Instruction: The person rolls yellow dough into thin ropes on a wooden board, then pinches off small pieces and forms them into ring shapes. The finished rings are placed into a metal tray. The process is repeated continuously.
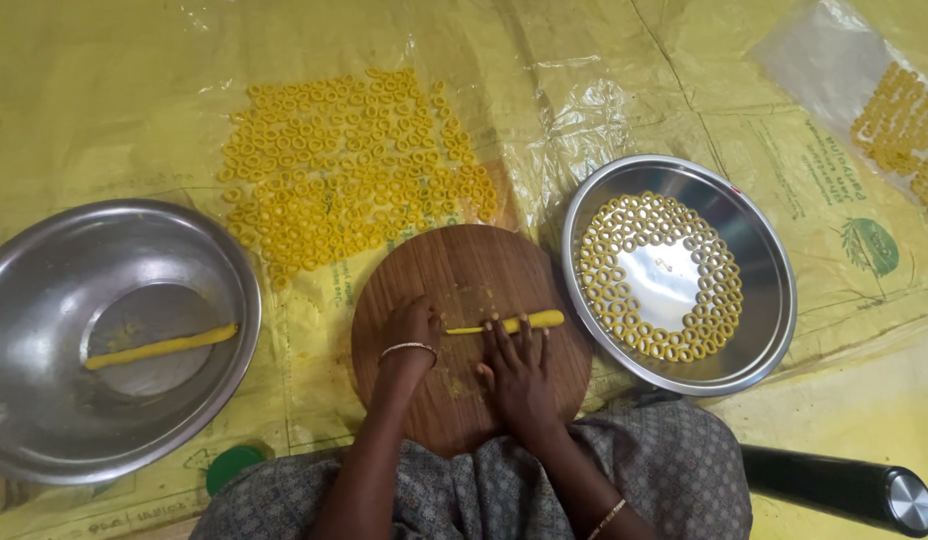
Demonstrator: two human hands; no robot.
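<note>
A thin yellow dough rope (514,323) lies across a round wooden board (464,270). My right hand (519,370) lies flat with its fingertips on the rope's middle. My left hand (412,325), with a bangle on the wrist, pinches the rope's thin left end. A steel plate (759,270) to the right of the board holds several rows of small yellow dough rings around its edge.
A large steel bowl (44,300) at the left holds another dough rope (162,346). Many dough rings (349,165) lie spread on the yellow plastic sheet behind the board, more at far right (904,125). A black cylinder with a metal end (844,488) lies at lower right, a green lid (234,465) at lower left.
</note>
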